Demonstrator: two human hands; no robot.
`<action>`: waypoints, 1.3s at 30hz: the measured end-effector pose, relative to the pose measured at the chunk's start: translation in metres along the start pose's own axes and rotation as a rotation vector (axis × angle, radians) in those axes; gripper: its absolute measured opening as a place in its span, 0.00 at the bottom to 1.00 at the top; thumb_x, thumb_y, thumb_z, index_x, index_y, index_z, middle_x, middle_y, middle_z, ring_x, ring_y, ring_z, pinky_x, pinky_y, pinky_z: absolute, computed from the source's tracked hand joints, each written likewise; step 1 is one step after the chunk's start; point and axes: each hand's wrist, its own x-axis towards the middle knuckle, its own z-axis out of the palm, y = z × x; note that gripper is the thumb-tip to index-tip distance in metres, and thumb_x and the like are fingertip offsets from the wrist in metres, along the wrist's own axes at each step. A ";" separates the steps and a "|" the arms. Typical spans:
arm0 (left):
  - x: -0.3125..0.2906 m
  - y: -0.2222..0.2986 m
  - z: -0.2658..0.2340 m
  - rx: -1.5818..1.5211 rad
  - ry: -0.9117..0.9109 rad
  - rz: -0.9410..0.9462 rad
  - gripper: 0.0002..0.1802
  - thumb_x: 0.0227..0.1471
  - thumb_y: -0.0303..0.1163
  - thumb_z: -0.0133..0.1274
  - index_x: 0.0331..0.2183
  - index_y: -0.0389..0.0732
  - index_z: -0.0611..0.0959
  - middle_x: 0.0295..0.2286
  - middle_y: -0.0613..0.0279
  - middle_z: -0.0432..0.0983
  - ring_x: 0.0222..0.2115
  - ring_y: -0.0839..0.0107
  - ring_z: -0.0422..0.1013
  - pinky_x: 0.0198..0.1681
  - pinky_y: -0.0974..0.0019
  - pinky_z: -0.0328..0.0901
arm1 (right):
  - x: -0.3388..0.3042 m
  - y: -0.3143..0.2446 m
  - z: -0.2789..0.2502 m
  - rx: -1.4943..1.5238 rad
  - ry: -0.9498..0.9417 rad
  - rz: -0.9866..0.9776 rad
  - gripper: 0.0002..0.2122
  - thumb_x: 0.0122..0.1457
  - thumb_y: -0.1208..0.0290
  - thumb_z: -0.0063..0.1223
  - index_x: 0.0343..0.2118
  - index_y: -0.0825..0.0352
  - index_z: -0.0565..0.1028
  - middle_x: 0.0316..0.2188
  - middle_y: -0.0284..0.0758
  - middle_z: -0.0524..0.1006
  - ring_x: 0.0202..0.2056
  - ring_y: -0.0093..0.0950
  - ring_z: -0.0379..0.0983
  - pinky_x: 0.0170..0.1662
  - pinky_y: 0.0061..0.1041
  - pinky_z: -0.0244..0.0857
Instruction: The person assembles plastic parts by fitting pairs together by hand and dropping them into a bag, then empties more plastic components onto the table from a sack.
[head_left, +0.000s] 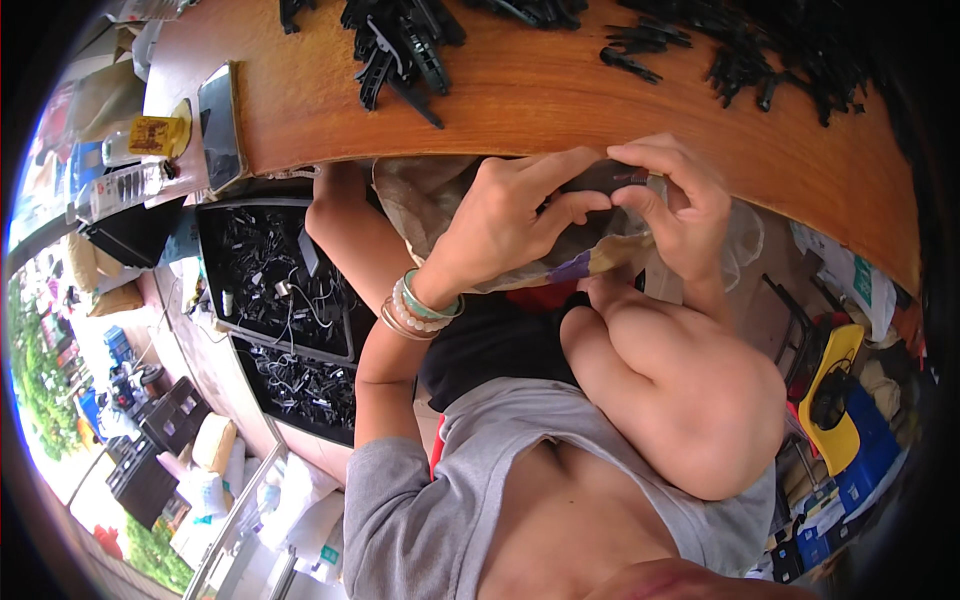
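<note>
My left hand [500, 215], with bracelets on its wrist, is bent at the front edge of the table, index finger and thumb reaching right. My right hand [690, 205] curls toward it, and the fingertips of both come together in a pinch. Between and behind the fingers shows a small dark piece [628, 179] with a reddish mark; its kind and how it is held I cannot make out. Under the hands, a beige woven sack [408, 205] lies open over my lap, partly hidden by the left hand.
Heaps of slim black plastic parts [405, 50] lie on the wooden table [300, 115], with more parts [780, 65] at the far right. A phone-like dark slab [221, 125] rests at the left edge. Black trays [275, 265] of parts and cables stand lower left; a yellow chair [832, 400] is at right.
</note>
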 end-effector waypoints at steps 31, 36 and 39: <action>0.014 -0.014 -0.011 -0.668 0.167 -0.333 0.14 0.56 0.25 0.49 0.43 0.26 0.76 0.29 0.56 0.78 0.27 0.75 0.74 0.29 0.75 0.68 | 0.019 0.005 -0.008 0.074 -0.135 0.026 0.09 0.45 0.85 0.60 0.32 0.71 0.78 0.28 0.37 0.78 0.30 0.27 0.74 0.32 0.20 0.67; 0.016 -0.004 -0.009 -0.531 0.044 -0.418 0.13 0.55 0.25 0.50 0.40 0.25 0.79 0.25 0.56 0.79 0.25 0.75 0.75 0.26 0.75 0.69 | 0.020 0.005 -0.003 -0.014 -0.134 -0.042 0.10 0.46 0.86 0.59 0.32 0.70 0.78 0.28 0.39 0.78 0.29 0.29 0.75 0.31 0.22 0.69; 0.012 -0.004 0.000 -0.443 0.078 -0.281 0.14 0.52 0.23 0.53 0.42 0.27 0.78 0.28 0.52 0.80 0.27 0.69 0.77 0.29 0.71 0.71 | 0.015 0.005 0.000 -0.120 -0.064 -0.099 0.10 0.45 0.86 0.59 0.33 0.70 0.78 0.28 0.39 0.78 0.30 0.30 0.76 0.31 0.22 0.69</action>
